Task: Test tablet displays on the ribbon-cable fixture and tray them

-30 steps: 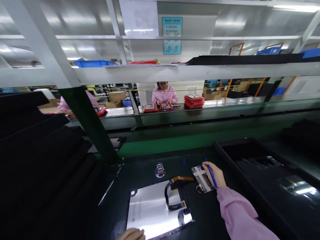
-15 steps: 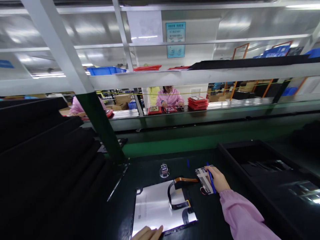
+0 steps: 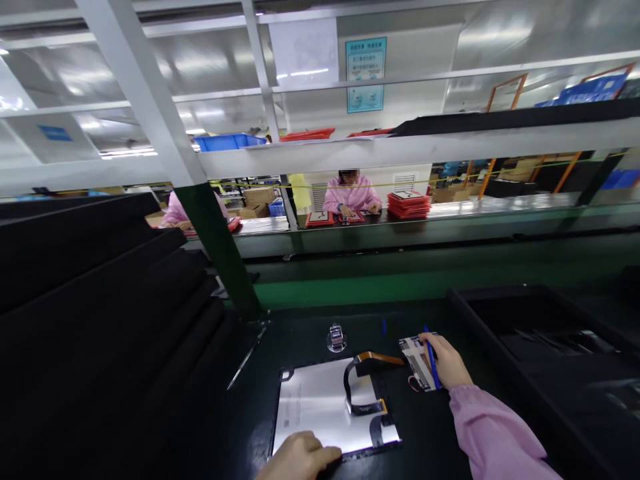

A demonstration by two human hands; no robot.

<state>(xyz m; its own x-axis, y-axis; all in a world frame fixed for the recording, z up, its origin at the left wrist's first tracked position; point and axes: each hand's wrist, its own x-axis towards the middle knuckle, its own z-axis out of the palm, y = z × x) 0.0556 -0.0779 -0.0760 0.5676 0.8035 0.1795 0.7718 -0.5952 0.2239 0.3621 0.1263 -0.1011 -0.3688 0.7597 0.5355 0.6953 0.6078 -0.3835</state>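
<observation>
A silver-backed display panel lies face down on the dark bench, a black and orange flex cable looping over its right part. My left hand is at its near edge, fingers curled and thumb pointing right, closed on that edge. My right hand is closed round a slim blue pen-shaped tool. Beneath that hand lies a small flat white and grey electronic part with a thin red wire at its near left corner. The fingertips of the right hand are partly hidden.
A small clear and metal item stands behind the panel, near a short blue strip. Black trays are stacked at left; another black tray holds parts at right. A green post rises at left. Co-workers in pink sit across.
The camera view has shifted, so the scene sits slightly further right. My left hand has come further over the panel's near edge. My right hand stays at the small part with the blue tool.
</observation>
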